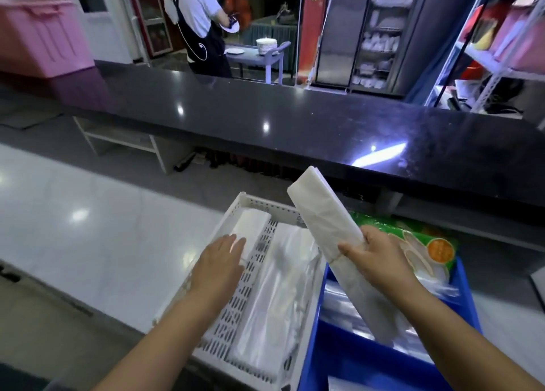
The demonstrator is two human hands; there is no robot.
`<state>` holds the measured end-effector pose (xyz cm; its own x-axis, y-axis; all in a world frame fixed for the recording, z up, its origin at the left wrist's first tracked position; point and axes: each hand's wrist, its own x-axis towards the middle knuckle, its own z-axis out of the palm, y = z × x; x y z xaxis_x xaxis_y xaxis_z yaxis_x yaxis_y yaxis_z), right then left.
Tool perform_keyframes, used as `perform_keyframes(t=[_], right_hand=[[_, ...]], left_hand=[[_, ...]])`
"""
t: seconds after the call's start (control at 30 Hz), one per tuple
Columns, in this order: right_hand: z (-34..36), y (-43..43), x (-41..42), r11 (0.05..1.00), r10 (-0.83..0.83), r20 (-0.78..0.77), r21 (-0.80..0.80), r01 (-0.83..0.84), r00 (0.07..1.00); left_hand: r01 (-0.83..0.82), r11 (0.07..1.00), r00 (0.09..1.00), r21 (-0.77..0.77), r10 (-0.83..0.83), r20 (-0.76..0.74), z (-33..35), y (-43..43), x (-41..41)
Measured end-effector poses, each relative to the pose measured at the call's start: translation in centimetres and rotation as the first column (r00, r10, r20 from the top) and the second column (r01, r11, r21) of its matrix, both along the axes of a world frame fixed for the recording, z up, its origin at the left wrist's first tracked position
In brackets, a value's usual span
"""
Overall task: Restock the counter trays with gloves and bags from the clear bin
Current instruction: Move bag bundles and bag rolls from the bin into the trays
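Pack of bags (321, 213), long and white, was gripped by the right hand (374, 261), tilted above the white tray (265, 202) and blue tray (354, 361). Left hand (219, 261), fingers straight, rested on 1 white stack (250, 224) in the white tray's left compartment.

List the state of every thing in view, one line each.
Long pack: held up, tilted, in the right hand grip.
Left hand: open, fingers on small pack.
White tray: small pack in left compartment, clear bags in right.
Blue tray: holds green pack and more plastic.
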<state>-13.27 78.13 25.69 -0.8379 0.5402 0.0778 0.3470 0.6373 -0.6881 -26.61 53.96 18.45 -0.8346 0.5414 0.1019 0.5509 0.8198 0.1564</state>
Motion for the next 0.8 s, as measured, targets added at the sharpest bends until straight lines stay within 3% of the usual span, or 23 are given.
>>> perform_keyframes(t=[0.07,0.2,0.27,0.37,0.43,0.5,0.53,0.6,0.7,0.77,0.8], right_hand=[[0.0,-0.2,-0.8,0.999,0.028,0.021,0.035,-0.029,0.999],[0.2,-0.8,-2.0,0.987,0.088,0.098,0.125,-0.100,0.991],[0.7,-1.0,-2.2,0.962,0.130,0.146,0.222,-0.160,0.981],[1.9,-1.5,-2.7,0.857,0.181,0.289,0.422,-0.295,0.940],[2.9,-2.2,-3.8,0.770,0.226,0.379,0.495,-0.403,0.897],[3.8,-3.3,-5.1,0.673,0.296,0.437,0.535,-0.510,0.849],[4.2,-4.0,-5.7,0.624,0.341,0.454,0.546,-0.560,0.823],[4.9,-5.6,-7.0,0.531,0.442,0.459,0.558,-0.638,0.770],[5.8,-7.8,-9.0,0.433,0.561,0.402,0.602,-0.671,0.723],[5.6,-8.5,-9.9,0.417,0.599,0.280,0.691,-0.590,0.750],[5.2,-8.7,-10.2,0.453,0.605,0.139,0.750,-0.482,0.784]], left_hand=[[0.095,0.987,0.978,-0.126,-0.069,0.199,-0.7,-0.1,-0.4],[0.177,0.957,0.945,-0.231,-0.100,0.311,-1.4,-1.0,-0.7],[0.154,0.966,0.937,-0.208,-0.075,0.341,-0.1,-1.2,-0.6],[-0.039,0.987,0.992,0.159,0.019,0.128,3.3,-1.3,-0.3],[0.071,0.947,0.987,0.313,-0.022,-0.159,5.7,-1.3,-0.7],[0.280,0.914,0.920,0.294,-0.168,-0.354,7.8,-1.1,-1.2],[0.358,0.908,0.893,0.219,-0.264,-0.364,8.7,-1.1,-1.2],[0.385,0.922,0.897,0.033,-0.365,-0.249,10.0,-1.1,-1.0],[0.283,0.959,0.958,-0.021,-0.283,-0.046,9.7,-2.0,-1.5],[0.183,0.983,0.981,0.007,-0.182,-0.069,9.1,-3.3,-2.5],[0.127,0.992,0.988,0.025,-0.125,-0.090,8.9,-4.1,-3.0]])
